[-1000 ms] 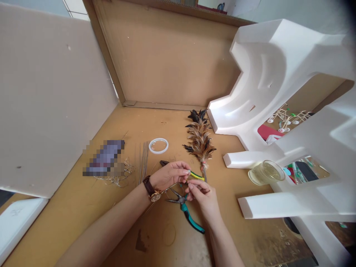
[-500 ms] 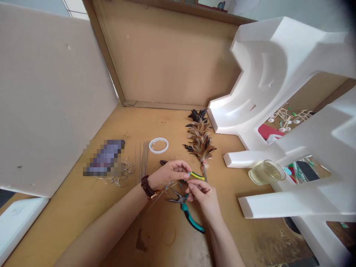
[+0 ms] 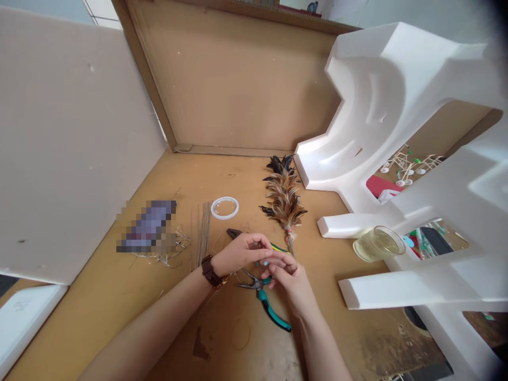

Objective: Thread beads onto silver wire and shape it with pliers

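My left hand (image 3: 238, 253), with a brown watch on its wrist, and my right hand (image 3: 291, 278) meet above the brown table, fingertips pinched together on a thin wire piece with small beads; what exactly they grip is too small to make out. Under the hands lie teal-handled pliers (image 3: 270, 309). A yellow-green handled tool (image 3: 280, 247) pokes out behind my fingers. A brown and black feather bundle (image 3: 283, 196) lies just beyond, its bound stem pointing at my hands.
A tape ring (image 3: 224, 207), a bundle of thin wires (image 3: 204, 233) and a tangle of wire (image 3: 170, 248) lie to the left. White foam packing (image 3: 397, 132) fills the right side, with a glass cup (image 3: 377, 243) beside it. Cardboard walls (image 3: 246, 84) stand behind and left.
My hands have drawn closer together, the left fingers now overlapping the right and covering most of the yellow-green tool. The view shifted slightly.
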